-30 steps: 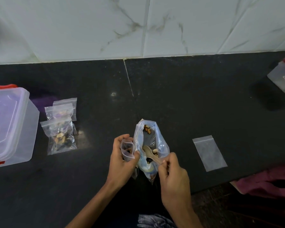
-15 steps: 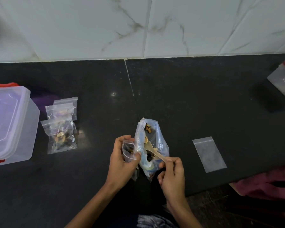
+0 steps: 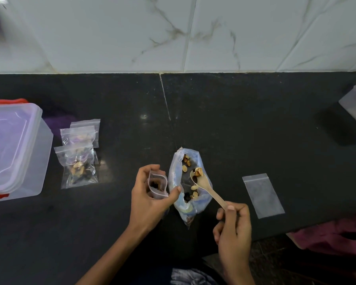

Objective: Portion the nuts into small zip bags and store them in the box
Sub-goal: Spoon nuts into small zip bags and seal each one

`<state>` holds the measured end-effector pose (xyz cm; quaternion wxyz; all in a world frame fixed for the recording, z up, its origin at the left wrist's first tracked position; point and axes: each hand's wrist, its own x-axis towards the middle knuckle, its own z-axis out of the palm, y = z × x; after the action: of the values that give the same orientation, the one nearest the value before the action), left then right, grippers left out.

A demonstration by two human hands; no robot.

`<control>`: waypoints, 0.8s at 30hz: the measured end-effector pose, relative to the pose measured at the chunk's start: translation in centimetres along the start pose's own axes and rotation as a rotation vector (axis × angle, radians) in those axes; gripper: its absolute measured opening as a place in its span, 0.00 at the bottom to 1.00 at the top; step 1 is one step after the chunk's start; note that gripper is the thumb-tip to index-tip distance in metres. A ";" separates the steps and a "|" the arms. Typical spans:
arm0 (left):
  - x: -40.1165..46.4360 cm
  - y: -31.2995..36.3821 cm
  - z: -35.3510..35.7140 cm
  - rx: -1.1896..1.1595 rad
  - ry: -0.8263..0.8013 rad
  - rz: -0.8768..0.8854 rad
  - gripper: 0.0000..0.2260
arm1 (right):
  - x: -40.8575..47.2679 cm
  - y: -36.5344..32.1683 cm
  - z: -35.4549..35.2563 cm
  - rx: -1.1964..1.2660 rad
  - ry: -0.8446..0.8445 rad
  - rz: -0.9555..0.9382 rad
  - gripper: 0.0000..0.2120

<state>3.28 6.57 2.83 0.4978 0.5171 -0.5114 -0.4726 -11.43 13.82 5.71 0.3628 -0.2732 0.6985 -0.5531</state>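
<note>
— Risen out of the big bag since a second ago: wooden spoon, then buried among the nuts, now lifted clear with a few pieces in its bowl. Anything else shifted?

— Hardly. Same places for all the rest, going from big to small: storage box at the left edge of the tabletop, lid on. Filled zip bags just beside it, three by the look of them, overlapping, none in the box yet.

— And the supply?

— Nut bag in the middle, mouth gaping, thinly stocked: pale peanuts and dark bits scattered along the inside. One empty zip bag flat on the tabletop to the right, well apart.

— Hands?

— Left hand curled round an open small zip bag, thumb and fingers pinching its mouth wide, a few dark pieces already at the bottom. Right hand closed on the spoon handle, thumb on top, bowl level above the nut bag.

— So how far along?

— Past halfway, probably. Three portions done, a fourth part-filled, one bag untouched. Left to do: tip this spoonful in, seal, fill the last one, then open the box and stow everything.

— Look of the nuts themselves?

— Mixed, small, loose; tan halves and darker pieces, possibly raisins. Hard to tell more.
</note>
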 end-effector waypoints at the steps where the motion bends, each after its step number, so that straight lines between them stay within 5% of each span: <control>1: 0.1 0.2 0.0 0.015 0.005 0.025 0.25 | -0.2 -0.4 -0.1 0.003 -0.005 -0.053 0.09; 5: 0.4 0.2 0.1 0.051 0.003 0.093 0.23 | -1.5 -1.6 -0.2 -0.030 -0.082 -0.275 0.08; 12: 0.5 0.3 0.5 0.000 -0.017 0.119 0.26 | -2.1 -2.1 0.9 -0.489 -0.142 -0.877 0.09; 24: 0.6 0.2 0.4 0.006 -0.017 0.130 0.27 | -2.0 -2.0 1.5 -0.444 -0.095 -1.041 0.06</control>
<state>2.88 5.99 2.97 0.5216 0.4802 -0.5495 -0.4420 -9.06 14.08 7.86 0.0070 -0.6757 0.5542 -0.4861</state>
